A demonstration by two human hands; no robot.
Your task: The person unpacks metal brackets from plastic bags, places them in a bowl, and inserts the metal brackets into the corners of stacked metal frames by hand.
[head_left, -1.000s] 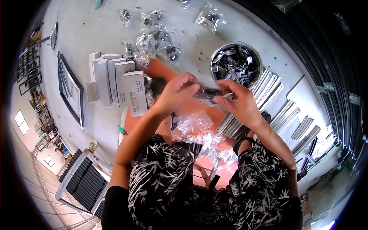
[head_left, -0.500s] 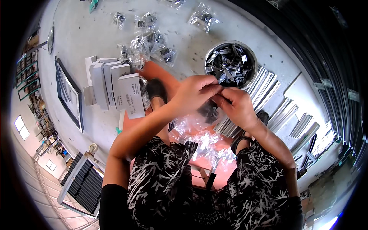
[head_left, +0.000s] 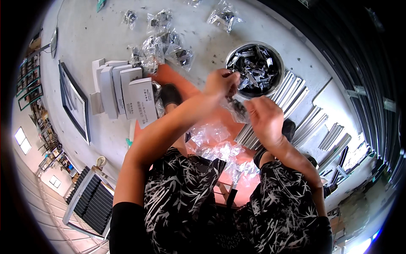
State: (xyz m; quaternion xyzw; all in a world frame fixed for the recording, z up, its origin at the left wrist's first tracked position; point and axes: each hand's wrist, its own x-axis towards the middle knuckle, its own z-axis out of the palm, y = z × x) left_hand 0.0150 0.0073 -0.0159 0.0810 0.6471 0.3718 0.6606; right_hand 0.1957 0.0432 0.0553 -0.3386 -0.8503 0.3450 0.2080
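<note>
In front of my knees, a clear plastic bag (head_left: 237,109) with dark metal parts in it hangs tilted between my hands. My left hand (head_left: 220,82) is closed, its curled fingers pinching the upper end of the bag. Lower and to the right, my right hand (head_left: 267,117) is beside the bag's other side, thumb and fingertips close to it; motion blurs them, so a grip cannot be made out. Just beyond the hands stands a round metal basin (head_left: 280,63) heaped with black and silver metal parts (head_left: 255,70).
Several filled clear bags (head_left: 163,44) lie on the grey floor ahead. White boxes (head_left: 139,99) stand at the left. Bundled metal strips (head_left: 292,95) lie to the right. Crumpled plastic bags (head_left: 226,154) cover the orange sheet (head_left: 179,78) between my feet. Dark long profiles line the right side.
My hands, together at the top of the bag before, have come apart. The left one moved away and up to the left; the right one shifted slightly down. The bag now shows between them.
</note>
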